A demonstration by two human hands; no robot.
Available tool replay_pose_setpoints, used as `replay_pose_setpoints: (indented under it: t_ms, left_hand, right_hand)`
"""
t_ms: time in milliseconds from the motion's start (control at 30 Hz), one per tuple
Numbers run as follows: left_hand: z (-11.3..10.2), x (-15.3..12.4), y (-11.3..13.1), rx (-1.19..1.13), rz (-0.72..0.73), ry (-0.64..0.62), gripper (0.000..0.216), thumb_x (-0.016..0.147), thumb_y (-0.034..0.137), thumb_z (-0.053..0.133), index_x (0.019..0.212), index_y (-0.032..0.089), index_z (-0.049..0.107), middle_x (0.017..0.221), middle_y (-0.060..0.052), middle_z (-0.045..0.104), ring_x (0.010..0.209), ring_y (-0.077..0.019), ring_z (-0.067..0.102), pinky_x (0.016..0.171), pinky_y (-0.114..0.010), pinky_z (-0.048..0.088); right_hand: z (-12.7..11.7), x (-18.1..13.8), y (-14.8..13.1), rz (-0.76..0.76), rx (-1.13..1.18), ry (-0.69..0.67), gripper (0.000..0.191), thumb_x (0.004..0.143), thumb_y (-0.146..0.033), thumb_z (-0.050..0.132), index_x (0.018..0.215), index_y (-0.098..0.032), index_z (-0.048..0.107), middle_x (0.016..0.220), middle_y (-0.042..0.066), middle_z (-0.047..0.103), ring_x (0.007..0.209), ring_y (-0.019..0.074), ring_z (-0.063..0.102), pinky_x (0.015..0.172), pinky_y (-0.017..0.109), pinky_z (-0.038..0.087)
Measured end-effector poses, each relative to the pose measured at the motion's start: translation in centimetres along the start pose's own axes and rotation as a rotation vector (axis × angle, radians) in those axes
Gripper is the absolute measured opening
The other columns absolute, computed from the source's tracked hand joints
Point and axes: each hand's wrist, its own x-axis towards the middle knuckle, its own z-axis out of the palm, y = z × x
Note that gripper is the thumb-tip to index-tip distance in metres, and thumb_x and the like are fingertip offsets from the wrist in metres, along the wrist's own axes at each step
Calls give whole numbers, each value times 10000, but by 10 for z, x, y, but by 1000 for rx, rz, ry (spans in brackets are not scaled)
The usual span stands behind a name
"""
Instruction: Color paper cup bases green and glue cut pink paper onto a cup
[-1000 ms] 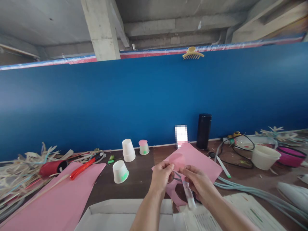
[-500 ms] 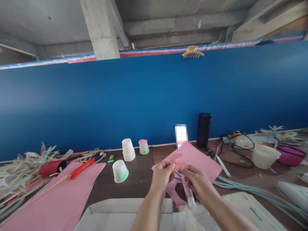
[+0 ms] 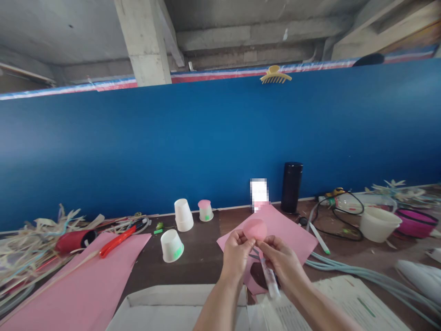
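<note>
My left hand (image 3: 235, 257) and my right hand (image 3: 280, 257) are close together, both pinching the lower edge of a round pink paper disc (image 3: 255, 228). The disc stands tilted up over a larger pink paper sheet (image 3: 292, 232) lying on the table. Just under my fingers lies a translucent, tube-like object (image 3: 271, 281), partly covered by my right hand; its kind is unclear. Beside it show thin grey strips, mostly hidden. A cut-out gap in pink paper (image 3: 251, 280) is visible below my hands.
White paper cups (image 3: 183, 215) stand to the left, one with a pink top (image 3: 206, 210). Red-handled pliers or cutters (image 3: 119, 241) lie on pink paper at far left. A black flask (image 3: 292, 187), cables (image 3: 344, 264), a white cup (image 3: 379, 224) and an open white box (image 3: 172, 294) surround the hands.
The pink disc has tipped more toward me, its face now showing fuller. My hands have drawn slightly closer together and still pinch its edge.
</note>
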Motion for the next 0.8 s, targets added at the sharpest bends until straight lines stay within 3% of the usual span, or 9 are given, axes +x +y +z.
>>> replay_pose_setpoints:
  t_ms: [367, 800]
  left_hand:
    - [-4, 1, 1, -81, 0, 2, 392, 647, 227, 696, 995, 131, 542, 738, -35, 631, 484, -64, 485, 465, -191, 341]
    - [1, -6, 9, 62, -14, -51, 462, 598, 363, 773, 936, 134, 555, 798, -84, 659, 669, -157, 604, 623, -255, 450]
  right_hand:
    - [1, -8, -13, 19, -4, -101, 304, 639, -429, 696, 795, -186, 601, 617, -42, 527, 522, 86, 463, 452, 191, 331]
    - [-3, 2, -3, 21, 48, -72, 304, 642, -447, 692, 753, -176, 609, 505, -67, 428, 417, 63, 346, 410, 211, 254]
